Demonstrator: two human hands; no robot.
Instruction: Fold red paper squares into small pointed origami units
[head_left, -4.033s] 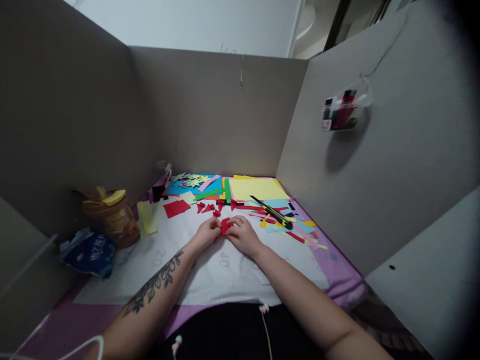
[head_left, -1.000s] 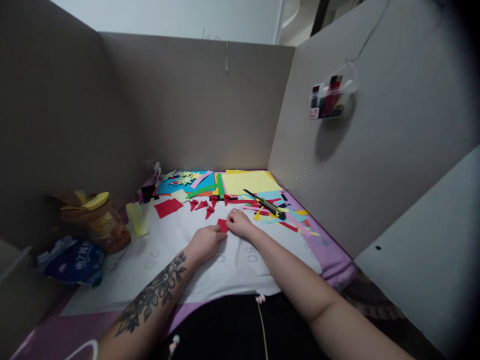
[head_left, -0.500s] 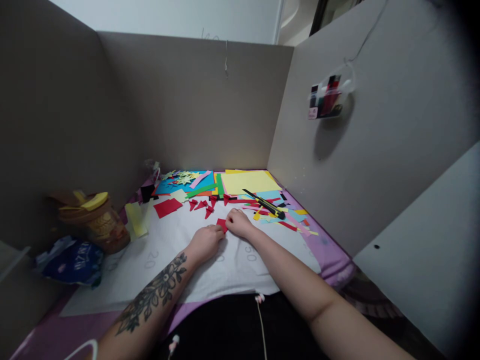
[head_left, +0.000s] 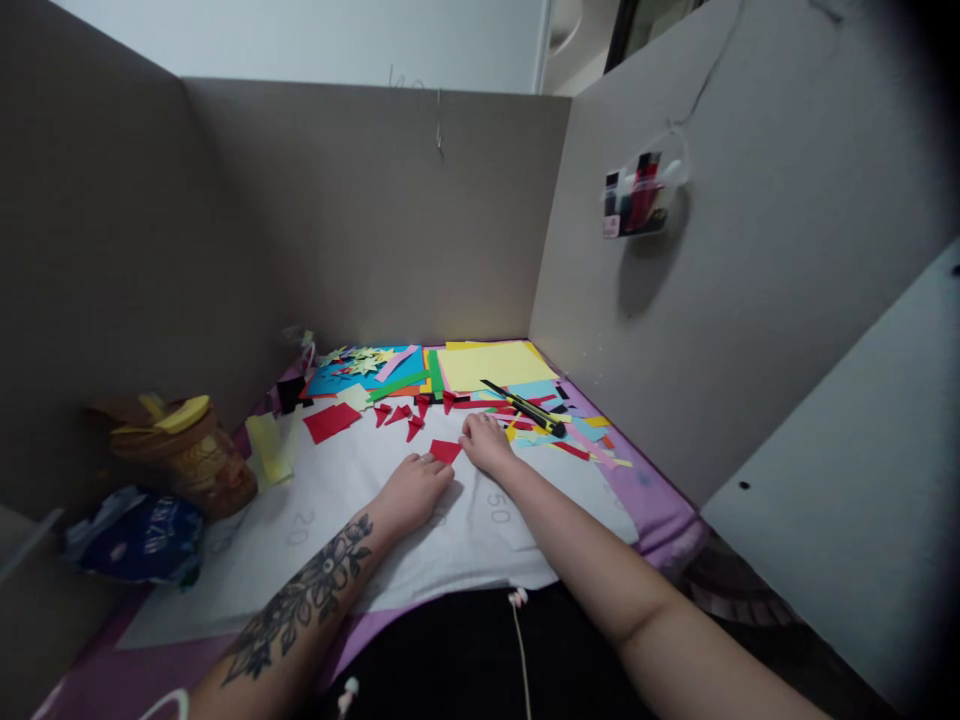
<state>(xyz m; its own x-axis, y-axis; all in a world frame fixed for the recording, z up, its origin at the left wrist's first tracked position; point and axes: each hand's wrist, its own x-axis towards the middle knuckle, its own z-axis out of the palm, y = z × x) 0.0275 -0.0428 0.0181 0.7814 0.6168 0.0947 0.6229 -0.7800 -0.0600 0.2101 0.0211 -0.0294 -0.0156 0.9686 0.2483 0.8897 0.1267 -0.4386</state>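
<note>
A small piece of red paper [head_left: 445, 451] lies on the white sheet between my hands. My left hand [head_left: 418, 490] is at its near edge, palm down, with fingers bent and fingertips holding that edge. The curled fingers of my right hand [head_left: 486, 443] are at its right corner; their tips are partly hidden. Just beyond are several small folded red paper pieces [head_left: 415, 428]. To their left sit flat red paper squares [head_left: 332, 422]. Right of my right hand, a black and yellow utility knife [head_left: 529, 409] rests on coloured paper strips.
Yellow paper sheets [head_left: 499, 366] and a blue sheet [head_left: 322, 378] with paper stars [head_left: 366, 362] lie at the back. On the left stand a brown tub [head_left: 210, 462] and a blue packet [head_left: 139, 535]. Grey partitions [head_left: 375, 220] enclose the table; a clear container [head_left: 637, 200] hangs at right.
The red paper between my hands now shows a wider face. My right hand has shifted slightly right, away from my left. The whole view has moved a little.
</note>
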